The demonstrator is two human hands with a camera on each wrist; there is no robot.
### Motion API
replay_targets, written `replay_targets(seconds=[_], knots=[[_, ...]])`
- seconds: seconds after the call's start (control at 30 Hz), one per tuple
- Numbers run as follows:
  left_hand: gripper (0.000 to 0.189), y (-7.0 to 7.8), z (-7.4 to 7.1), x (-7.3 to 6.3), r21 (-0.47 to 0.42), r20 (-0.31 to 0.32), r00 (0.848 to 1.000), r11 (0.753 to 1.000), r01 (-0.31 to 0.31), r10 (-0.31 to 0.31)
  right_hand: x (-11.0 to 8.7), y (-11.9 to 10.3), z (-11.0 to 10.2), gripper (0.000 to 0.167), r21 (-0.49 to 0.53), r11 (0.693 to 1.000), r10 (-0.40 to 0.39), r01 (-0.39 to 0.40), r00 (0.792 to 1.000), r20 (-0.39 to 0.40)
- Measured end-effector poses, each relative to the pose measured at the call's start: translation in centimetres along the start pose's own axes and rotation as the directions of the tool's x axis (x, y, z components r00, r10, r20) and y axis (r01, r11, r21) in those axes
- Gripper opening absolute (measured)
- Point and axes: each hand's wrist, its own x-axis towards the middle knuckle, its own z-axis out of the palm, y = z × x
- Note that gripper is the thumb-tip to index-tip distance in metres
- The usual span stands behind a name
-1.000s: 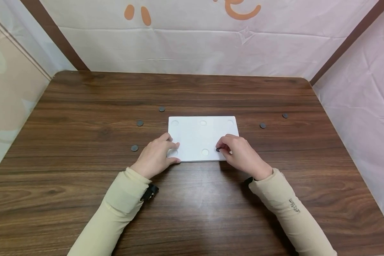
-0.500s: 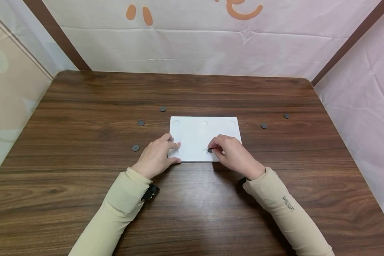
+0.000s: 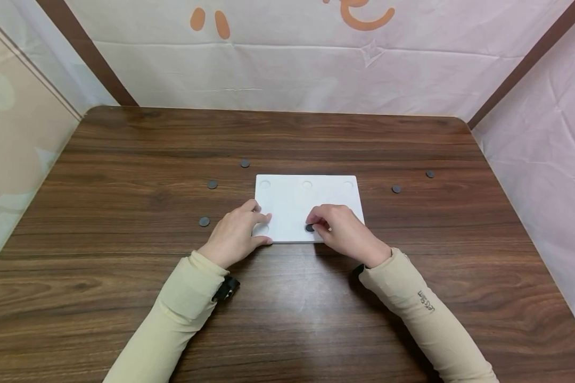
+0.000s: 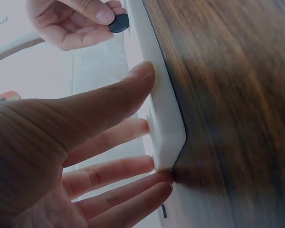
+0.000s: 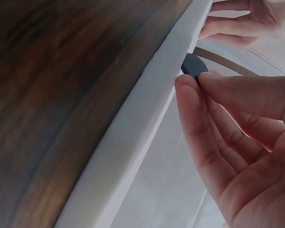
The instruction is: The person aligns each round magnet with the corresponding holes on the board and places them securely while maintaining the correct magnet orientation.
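Observation:
A white rectangular board [image 3: 287, 205] with shallow round recesses lies flat on the table. My right hand [image 3: 345, 231] pinches a small dark disc [image 3: 309, 227] between thumb and fingertips, over the board's front middle recess. In the right wrist view the disc [image 5: 195, 65] stands tilted close to the board's surface. My left hand [image 3: 235, 234] rests at the board's front left corner. Its thumb [image 4: 126, 90] touches the front edge, and its fairly straight fingers lie on the top and against the left side. Part of the front left recess shows beside that hand; the front right corner is hidden.
Left of the board lie loose dark discs [image 3: 204, 222], [image 3: 213, 184] and, farther back, another disc [image 3: 245, 164]. To the right are two more discs, one nearer [image 3: 396, 189] and one farther [image 3: 429, 174]. A pale printed cloth [image 3: 287, 74] hangs behind the wooden table [image 3: 287, 319].
My right hand has moved left along the board with the disc, from right of the front middle recess to over it. The left hand keeps its place at the corner.

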Motion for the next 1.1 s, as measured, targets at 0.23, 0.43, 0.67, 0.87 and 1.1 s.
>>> replay_targets(seconds=[0.23,0.43,0.67,0.87,1.1], knots=[[0.047,-0.01,-0.05,0.06,0.004,0.002,1.000,1.000,0.001,-0.001,0.11,-0.08,-0.03,0.017,0.005,1.000,-0.014,0.014,1.000,-0.001],[0.047,0.02,0.01,0.12,0.000,0.007,1.000,1.000,0.013,-0.013,0.18,0.02,0.07,0.018,-0.004,1.000,-0.028,0.028,1.000,0.010],[0.047,0.06,-0.01,0.08,0.004,0.013,1.000,1.000,0.023,-0.023,0.28,-0.02,0.09,0.018,-0.010,0.999,-0.037,0.037,0.999,0.004],[0.047,0.02,0.03,0.06,0.007,0.009,1.000,1.000,0.019,-0.019,0.33,-0.07,0.06,0.019,-0.029,0.999,-0.026,0.026,1.000,0.014],[0.046,0.05,0.09,0.13,0.012,0.005,1.000,1.000,0.014,-0.014,0.31,-0.22,-0.11,0.021,-0.063,0.998,-0.016,0.018,0.999,0.030]])
